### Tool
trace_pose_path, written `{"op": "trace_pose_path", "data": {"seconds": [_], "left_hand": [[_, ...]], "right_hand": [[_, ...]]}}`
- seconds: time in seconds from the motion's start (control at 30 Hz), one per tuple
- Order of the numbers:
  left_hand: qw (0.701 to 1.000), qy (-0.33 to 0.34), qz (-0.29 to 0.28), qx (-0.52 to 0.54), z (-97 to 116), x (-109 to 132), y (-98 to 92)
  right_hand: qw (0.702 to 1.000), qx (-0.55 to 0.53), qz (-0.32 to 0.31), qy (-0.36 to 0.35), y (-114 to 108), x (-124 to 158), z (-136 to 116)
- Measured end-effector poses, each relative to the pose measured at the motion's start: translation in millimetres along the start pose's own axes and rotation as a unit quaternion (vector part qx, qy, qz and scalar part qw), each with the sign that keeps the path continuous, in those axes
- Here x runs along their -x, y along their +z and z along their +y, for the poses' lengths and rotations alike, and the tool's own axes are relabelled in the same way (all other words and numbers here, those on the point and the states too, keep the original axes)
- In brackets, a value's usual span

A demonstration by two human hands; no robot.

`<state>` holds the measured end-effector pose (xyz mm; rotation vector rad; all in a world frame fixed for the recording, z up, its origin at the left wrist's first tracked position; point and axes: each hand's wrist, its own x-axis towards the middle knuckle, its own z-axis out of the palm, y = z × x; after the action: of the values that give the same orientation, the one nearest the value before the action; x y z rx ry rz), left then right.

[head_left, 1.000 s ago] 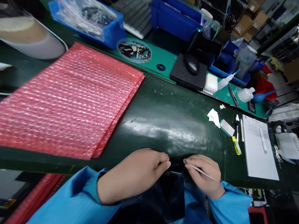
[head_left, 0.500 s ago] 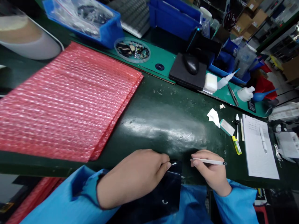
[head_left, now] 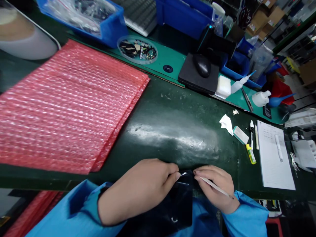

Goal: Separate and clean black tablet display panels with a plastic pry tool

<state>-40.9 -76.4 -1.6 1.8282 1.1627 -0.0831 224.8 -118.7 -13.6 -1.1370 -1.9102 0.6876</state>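
A glossy black flat panel (head_left: 176, 205) lies at the table's near edge, over my lap. On its upper edge the fingers of my left hand (head_left: 145, 186) are closed in a pinch, and a small shiny patch shows beside the fingertips. My right hand (head_left: 218, 186) grips a thin white stick (head_left: 217, 188), slanting down to the right across the palm side. Its fingertips are at the panel's upper right corner; whether they touch it, I cannot tell. The left part of the panel is hidden under my left hand and sleeve.
Red bubble-wrap sheets (head_left: 74, 108) cover the table's left side. To the right lie a paper scrap (head_left: 226, 124), an eraser-like block (head_left: 240, 135), pens and a notepad (head_left: 274, 171). Along the back stand a parts dish (head_left: 137, 50), a mouse (head_left: 201, 65), bottles and blue bins (head_left: 185, 16).
My right hand has moved left to the panel's corner, and the white stick has swung from nearly level to slanting. My left hand keeps its pinch. The view has shifted slightly.
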Motion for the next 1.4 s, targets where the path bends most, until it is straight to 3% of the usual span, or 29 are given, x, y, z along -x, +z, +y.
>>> {"op": "trace_pose_path", "data": {"seconds": [0.2,0.4,0.73,1.4], "left_hand": [[0.999,0.021,0.024,-0.009,-0.9,2.2,3.2],[0.999,0.012,0.008,-0.042,2.4,1.4,2.8],[0.997,0.029,0.025,-0.063,-2.9,2.5,4.4],[0.996,0.038,0.03,-0.069,-2.4,2.9,6.6]], "right_hand": [[0.998,0.031,-0.01,-0.053,-1.9,-0.9,0.1],[0.996,0.045,-0.009,-0.073,-4.4,-3.7,2.3],[0.998,0.052,0.026,-0.039,1.8,-3.3,6.1],[0.987,0.107,-0.046,-0.11,-1.1,9.5,14.5]]}}
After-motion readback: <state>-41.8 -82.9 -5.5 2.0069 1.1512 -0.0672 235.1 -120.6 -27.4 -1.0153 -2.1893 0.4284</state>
